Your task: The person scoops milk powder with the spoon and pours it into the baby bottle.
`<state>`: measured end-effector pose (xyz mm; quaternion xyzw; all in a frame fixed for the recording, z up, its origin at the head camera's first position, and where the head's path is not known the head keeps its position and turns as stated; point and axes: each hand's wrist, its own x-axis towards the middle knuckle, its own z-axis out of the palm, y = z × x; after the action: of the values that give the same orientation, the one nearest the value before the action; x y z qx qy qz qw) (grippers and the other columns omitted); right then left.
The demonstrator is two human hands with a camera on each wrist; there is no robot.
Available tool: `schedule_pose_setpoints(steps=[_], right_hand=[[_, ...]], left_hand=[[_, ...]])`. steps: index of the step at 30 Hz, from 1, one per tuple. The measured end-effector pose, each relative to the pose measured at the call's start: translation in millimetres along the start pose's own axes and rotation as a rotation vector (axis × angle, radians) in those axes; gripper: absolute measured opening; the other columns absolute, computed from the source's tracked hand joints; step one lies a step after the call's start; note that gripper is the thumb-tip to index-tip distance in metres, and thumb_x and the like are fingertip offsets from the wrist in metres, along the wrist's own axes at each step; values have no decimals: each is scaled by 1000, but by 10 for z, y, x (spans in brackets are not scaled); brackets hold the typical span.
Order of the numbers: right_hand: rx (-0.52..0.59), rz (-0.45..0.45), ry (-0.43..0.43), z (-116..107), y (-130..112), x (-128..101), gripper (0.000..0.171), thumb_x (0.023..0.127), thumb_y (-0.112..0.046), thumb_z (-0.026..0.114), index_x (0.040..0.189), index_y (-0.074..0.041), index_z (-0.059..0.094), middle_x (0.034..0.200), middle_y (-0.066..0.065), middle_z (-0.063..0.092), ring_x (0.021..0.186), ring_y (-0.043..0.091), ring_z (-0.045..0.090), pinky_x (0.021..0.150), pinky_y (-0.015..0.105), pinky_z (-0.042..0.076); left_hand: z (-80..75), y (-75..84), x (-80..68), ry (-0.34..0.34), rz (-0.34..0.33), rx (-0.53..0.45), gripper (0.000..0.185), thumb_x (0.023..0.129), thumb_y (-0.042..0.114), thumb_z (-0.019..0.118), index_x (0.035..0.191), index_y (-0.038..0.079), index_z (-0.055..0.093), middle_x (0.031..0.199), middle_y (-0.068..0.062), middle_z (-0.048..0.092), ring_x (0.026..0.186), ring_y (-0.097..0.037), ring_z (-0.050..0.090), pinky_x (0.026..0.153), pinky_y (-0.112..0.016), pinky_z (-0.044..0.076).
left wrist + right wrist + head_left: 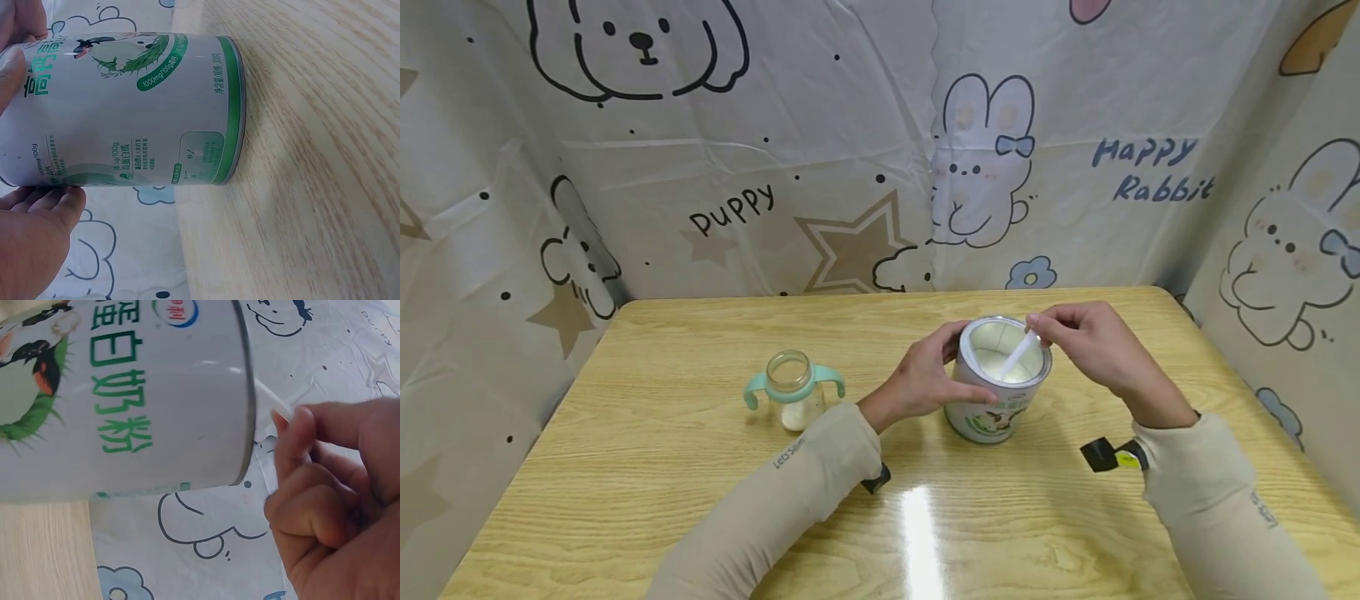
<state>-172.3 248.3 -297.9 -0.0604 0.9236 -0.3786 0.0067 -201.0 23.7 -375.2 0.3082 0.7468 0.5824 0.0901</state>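
A white milk powder can (988, 425) with green print, its top open, is at the right of the middle of the table. My left hand (928, 379) grips its left side, thumb across the front; in the left wrist view, fingers (65, 206) lie against the can (137, 119). My right hand (1093, 346) is over the right rim and pinches the handle of a white scoop (1018, 354), which slants down into the can. Powder hides the scoop's lower end. In the right wrist view, thumb and forefinger hold the handle (274, 399).
A lidless baby bottle (790, 375) with mint-green handles stands on the wooden table (670, 500), left of my left hand, with white powder inside. A printed cloth (820, 117) hangs behind the table and along both sides.
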Motion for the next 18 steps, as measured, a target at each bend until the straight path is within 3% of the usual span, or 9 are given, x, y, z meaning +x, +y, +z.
schedule_pose_setpoints(steps=[5,11,15,18], right_hand=[[24,50,86,8,27,0,49,103,-42,54,101,3,71,110,19,65,95,28,51,73,36,39],[72,74,132,-10,137,22,48,102,-43,54,98,3,68,93,9,62,71,19,45,55,29,37],[225,78,130,-42,223,52,40,103,-34,56,104,5,65,77,-4,59,57,8,42,48,22,39],[418,89,115,-60,281,78,28,103,-27,58,96,-1,66,72,-7,58,54,5,41,47,18,38]], left_hand=[[-3,-3,2,-2,1,2,87,72,6,91,145,2,43,139,-12,54,131,-26,52,109,-25,41],[2,9,-8,2,-13,-2,88,72,7,91,145,3,43,139,-10,54,131,-22,52,108,-24,41],[4,9,-9,7,-19,7,88,72,8,91,145,4,44,140,-9,54,130,-19,52,108,-23,41],[3,12,-10,9,-24,7,89,72,8,92,146,4,43,141,-9,53,131,-18,51,108,-23,41]])
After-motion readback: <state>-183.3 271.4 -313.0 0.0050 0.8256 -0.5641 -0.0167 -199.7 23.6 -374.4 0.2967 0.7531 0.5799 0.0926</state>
